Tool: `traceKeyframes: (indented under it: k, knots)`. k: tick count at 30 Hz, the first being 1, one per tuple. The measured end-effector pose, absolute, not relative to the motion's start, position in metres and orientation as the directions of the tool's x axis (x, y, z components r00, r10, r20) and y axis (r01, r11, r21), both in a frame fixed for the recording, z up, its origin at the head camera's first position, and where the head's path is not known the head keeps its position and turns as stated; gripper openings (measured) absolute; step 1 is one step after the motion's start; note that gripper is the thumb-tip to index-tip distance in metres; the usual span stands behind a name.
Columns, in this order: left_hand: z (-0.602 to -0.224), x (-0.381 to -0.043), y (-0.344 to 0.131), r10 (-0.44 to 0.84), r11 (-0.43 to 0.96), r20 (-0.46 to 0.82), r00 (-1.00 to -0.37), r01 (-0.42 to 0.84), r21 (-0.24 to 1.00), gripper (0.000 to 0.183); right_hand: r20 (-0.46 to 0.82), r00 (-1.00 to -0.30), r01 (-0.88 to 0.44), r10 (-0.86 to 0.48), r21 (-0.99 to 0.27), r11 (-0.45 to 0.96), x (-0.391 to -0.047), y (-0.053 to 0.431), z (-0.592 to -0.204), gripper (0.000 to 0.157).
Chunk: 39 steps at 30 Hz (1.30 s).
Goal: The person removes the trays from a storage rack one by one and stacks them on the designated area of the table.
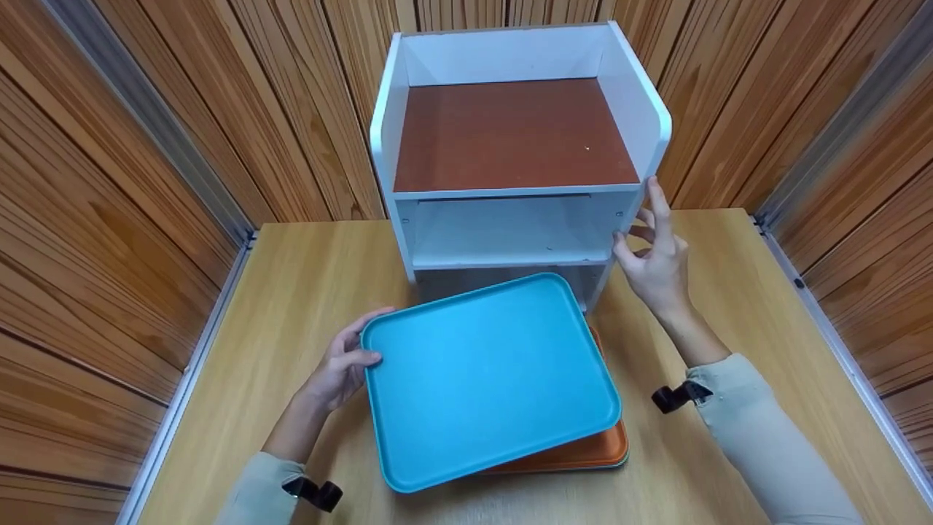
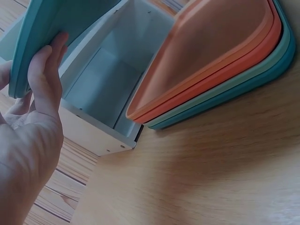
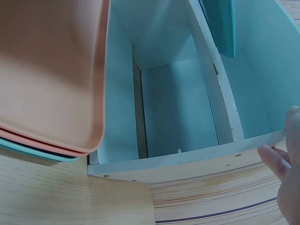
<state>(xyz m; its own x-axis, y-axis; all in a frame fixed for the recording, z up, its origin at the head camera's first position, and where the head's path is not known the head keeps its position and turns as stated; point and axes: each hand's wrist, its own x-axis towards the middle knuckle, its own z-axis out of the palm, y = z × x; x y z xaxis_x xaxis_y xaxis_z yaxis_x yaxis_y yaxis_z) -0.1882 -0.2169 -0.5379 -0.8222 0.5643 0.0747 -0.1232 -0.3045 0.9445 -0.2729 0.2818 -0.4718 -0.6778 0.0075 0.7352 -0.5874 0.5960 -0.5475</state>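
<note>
My left hand (image 1: 344, 370) grips a blue rectangular tray (image 1: 492, 379) by its left edge, thumb over the rim and fingers underneath. The tray is tilted above a stack of trays, its far corner in front of the white shelf unit (image 1: 510, 265). In the left wrist view the stack shows orange trays (image 2: 206, 56) over a pale green one (image 2: 220, 96) and a blue-green one (image 2: 243, 91). My right hand (image 1: 660, 266) touches the unit's right side panel (image 3: 197, 157), index finger extended and thumb at the front edge.
The unit has a brown top board (image 1: 510, 135) with raised white sides, and open compartments below. Wood-patterned walls (image 1: 131, 204) enclose the wooden table (image 1: 306, 255) at the back and both sides. Metal rails (image 1: 838, 350) run along the table's sides.
</note>
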Motion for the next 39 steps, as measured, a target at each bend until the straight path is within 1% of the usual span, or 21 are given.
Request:
traceKeyframes:
  k: [7,16,26,39]
  knots:
    - [-0.54,-0.188,-0.215,0.571,-0.269,0.04,-0.82,-0.141,0.953,0.06,0.729,-0.684,-0.58,0.011,-0.553,0.598,-0.273,0.281,-0.472,0.079]
    - [-0.543,-0.19,-0.207,0.587,-0.221,0.034,-0.809,-0.12,0.968,0.061,0.726,-0.688,-0.587,0.005,-0.561,0.583,-0.272,0.283,-0.473,0.083]
    - [-0.552,-0.189,-0.199,0.568,-0.146,-0.051,-0.821,-0.162,0.976,0.064,0.723,-0.691,-0.585,0.016,-0.571,0.575,-0.272,0.282,-0.473,0.08]
    - [-0.554,-0.188,-0.198,0.57,-0.103,-0.038,-0.821,-0.117,0.988,0.062,0.726,-0.687,-0.579,0.01,-0.556,0.596,-0.271,0.281,-0.471,0.081]
